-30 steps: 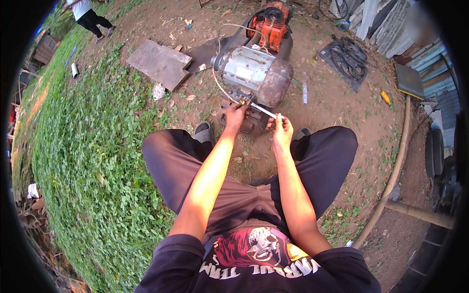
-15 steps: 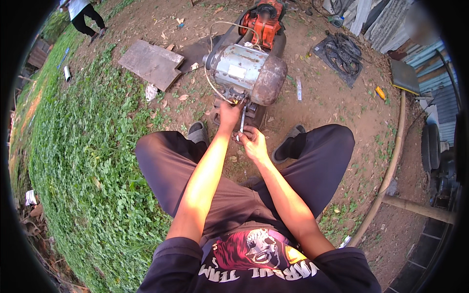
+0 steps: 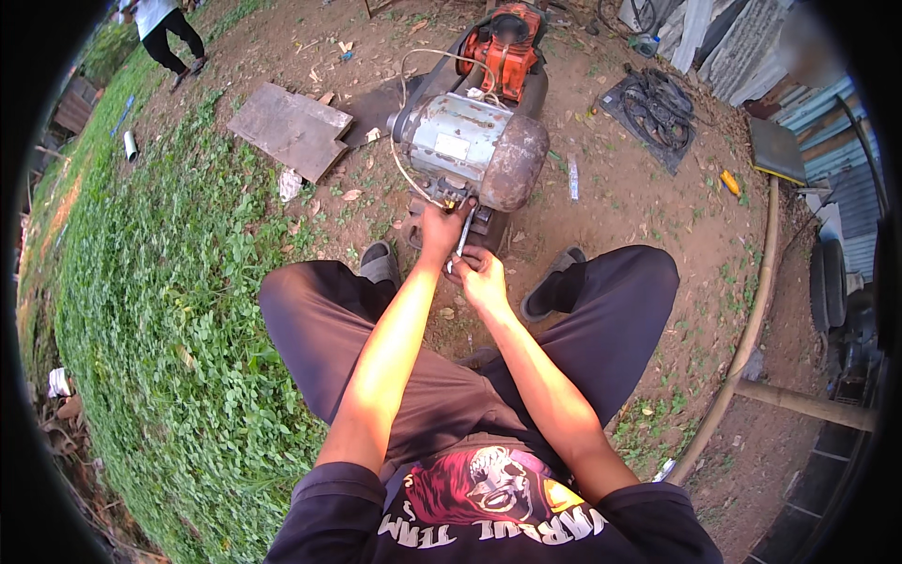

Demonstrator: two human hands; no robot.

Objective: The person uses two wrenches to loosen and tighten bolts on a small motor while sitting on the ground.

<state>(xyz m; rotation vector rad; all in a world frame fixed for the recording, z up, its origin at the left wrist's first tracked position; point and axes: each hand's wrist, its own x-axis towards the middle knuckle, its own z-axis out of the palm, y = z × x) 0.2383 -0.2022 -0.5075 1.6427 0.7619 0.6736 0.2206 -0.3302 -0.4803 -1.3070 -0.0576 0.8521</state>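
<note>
A grey electric motor with a rusty end cover lies on the machine in front of me. Below its near side, my left hand reaches in at the metal parts and wiring; its fingertips are partly hidden there. My right hand pinches the near end of a silver wrench. The wrench's far end reaches up to the metal parts beside my left fingers. A pale cable loops from the parts near my left hand up over the motor.
Beyond the motor stands a red compressor pump. A wooden board lies to the left, and coiled dark hoses or belts rest on a sheet at the right. A bamboo pole edges the right side. Another person stands far left.
My right hand and the near end of the wrench have shifted slightly left, and the fingers curl more tightly. My left hand stays at the metal parts. The whole view has moved slightly.
</note>
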